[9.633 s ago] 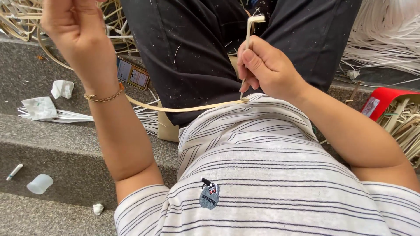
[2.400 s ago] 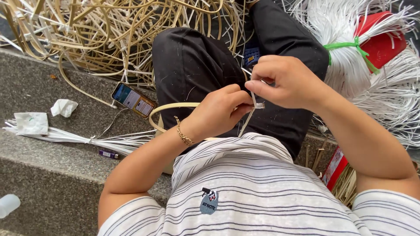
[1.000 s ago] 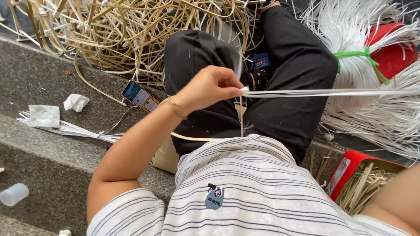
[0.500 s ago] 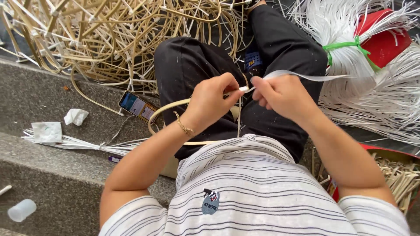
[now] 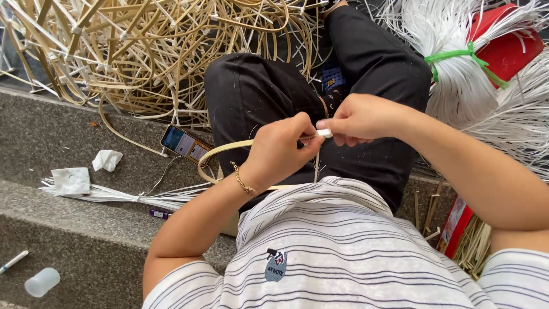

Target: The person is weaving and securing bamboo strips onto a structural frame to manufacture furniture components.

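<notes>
Hands [image 5: 326, 140] pinched shut, gripping white strip [image 5: 324, 133]

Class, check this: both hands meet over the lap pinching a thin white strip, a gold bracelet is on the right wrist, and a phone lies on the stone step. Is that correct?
One detail is wrong. The bracelet is on the left wrist, not the right, as the head view shows. The rest holds: the left hand and right hand pinch the white strip over the lap, and the phone lies on the step.

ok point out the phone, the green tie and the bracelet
phone [image 5: 186, 144], head view, middle of its lit screen
green tie [image 5: 457, 55], head view, band around the white strips
bracelet [image 5: 244, 182], head view, chain on the left wrist
</notes>
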